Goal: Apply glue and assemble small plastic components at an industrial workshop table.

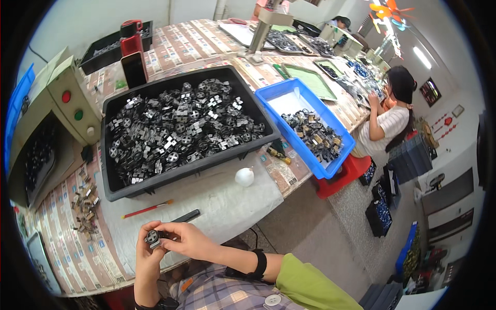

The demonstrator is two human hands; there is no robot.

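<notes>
Near the table's front edge, my left hand (146,257) and my right hand (190,241) are closed together round one small black part (153,237). Its round, cross-spoked face points up, and a bit of shiny metal shows below it. The fingers of both hands pinch it, hiding its lower side. Just beyond the hands lie a dark, flat-handled tool (187,216) and a thin red stick with a yellowish tip (147,208). Farther off, a large black tray (206,163) holds a heap of similar black and silver parts.
A blue tray (339,171) holding dark and brass-coloured parts overhangs the table's right edge. A white ball (244,177) sits near the black tray. Brass-coloured pieces (85,206) lie left, below a beige machine (72,106). A phone (134,70) stands behind. Another person (385,121) sits at right.
</notes>
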